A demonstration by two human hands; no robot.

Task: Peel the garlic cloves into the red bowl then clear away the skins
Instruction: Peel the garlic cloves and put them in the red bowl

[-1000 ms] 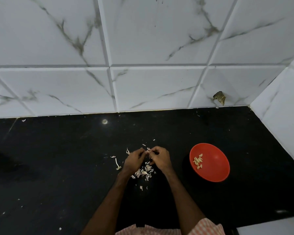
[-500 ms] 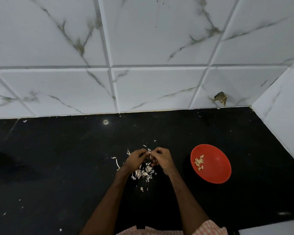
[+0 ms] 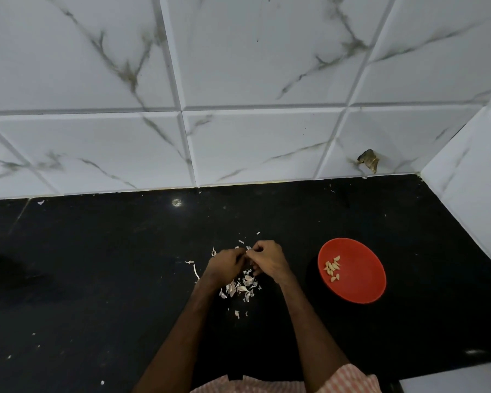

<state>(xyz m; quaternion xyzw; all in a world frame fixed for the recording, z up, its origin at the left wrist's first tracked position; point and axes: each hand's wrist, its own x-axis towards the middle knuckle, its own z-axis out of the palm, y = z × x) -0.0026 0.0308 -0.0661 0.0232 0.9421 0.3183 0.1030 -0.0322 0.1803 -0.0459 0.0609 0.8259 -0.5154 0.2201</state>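
- The clove [image 3: 247, 251] being worked is tiny and mostly hidden where the two hands meet, left of the bowl [image 3: 363, 290]. Once bared it will likely be slick, and too hard a pinch could shoot it out.
- If it drops, it would land among the skins [image 3: 243, 287] heaped just below the hands, left of the bowl, where pale clove and pale skin are hard to tell apart.
- Skin clinging to fingers could ride into the bowl, onto the peeled cloves [image 3: 332, 268] lying in its left half.
- Stray flakes lie on the tabletop [image 3: 97, 279] far left of the bowl, and a quick sweep might miss them.
- Left hand [image 3: 224, 265]: its grip is closed tight, with the fingers curled and the tips pinching the clove.
- Right hand [image 3: 270, 259], the one nearer the bowl: its grip is likewise curled in, with the tips on the same clove. How much skin is left on it I cannot tell.
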